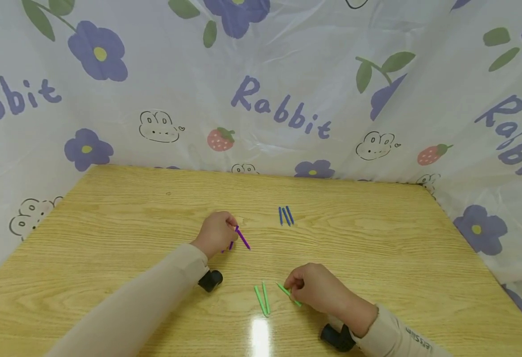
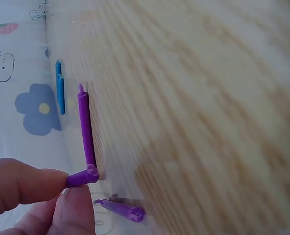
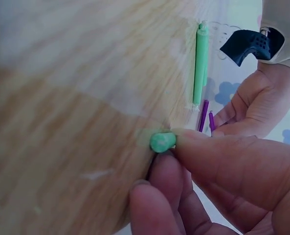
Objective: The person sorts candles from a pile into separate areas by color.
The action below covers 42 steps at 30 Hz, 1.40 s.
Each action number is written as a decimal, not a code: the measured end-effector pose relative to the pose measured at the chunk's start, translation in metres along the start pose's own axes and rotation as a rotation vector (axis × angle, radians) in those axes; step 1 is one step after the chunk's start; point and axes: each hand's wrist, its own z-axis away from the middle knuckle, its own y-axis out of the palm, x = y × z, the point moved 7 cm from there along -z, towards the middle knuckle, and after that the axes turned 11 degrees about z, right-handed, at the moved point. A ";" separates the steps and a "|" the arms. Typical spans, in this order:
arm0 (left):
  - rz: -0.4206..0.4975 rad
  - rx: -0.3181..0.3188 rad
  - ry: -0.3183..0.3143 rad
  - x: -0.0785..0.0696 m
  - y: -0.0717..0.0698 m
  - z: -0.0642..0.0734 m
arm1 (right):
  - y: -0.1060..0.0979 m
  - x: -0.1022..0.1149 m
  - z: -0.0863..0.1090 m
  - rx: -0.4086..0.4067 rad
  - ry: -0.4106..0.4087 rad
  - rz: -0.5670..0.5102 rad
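I have the left hand (image 1: 216, 232) pinching a purple stick (image 2: 78, 179). My right hand (image 1: 314, 288) pinches a green stick (image 3: 163, 142).

Left grip (image 1: 215, 232) reaches farther forward — right grip (image 1: 316, 288) nearer — both pinching.

Three candles (image 1: 286, 216) behind two others (image 1: 261, 300), on table (image 1: 377, 233), curtain (image 1: 176, 69) beyond

ok so I count three thin blue waxy sticks (image 1: 286, 216), three thin green waxy sticks (image 1: 266, 298), three thin purple waxy sticks (image 1: 244, 239)
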 end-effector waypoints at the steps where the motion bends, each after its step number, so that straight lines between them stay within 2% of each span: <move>1: 0.001 0.002 0.003 0.000 0.000 0.000 | 0.000 0.000 0.000 0.000 0.002 0.001; 6: 0.001 0.009 0.010 0.002 0.001 0.000 | 0.001 -0.001 0.000 0.007 0.008 -0.005; 14: -0.085 -0.005 0.056 0.001 0.001 0.001 | 0.000 0.000 0.000 -0.002 0.001 0.024; 23: -0.148 -0.033 0.080 -0.001 0.002 -0.001 | 0.001 0.000 0.000 -0.010 -0.008 0.027; 31: -0.145 -0.037 0.052 -0.001 0.003 -0.001 | 0.000 0.000 -0.001 -0.016 -0.011 0.037; 42: -0.135 -0.034 0.043 -0.003 0.004 0.001 | 0.000 0.000 0.000 -0.014 -0.019 0.036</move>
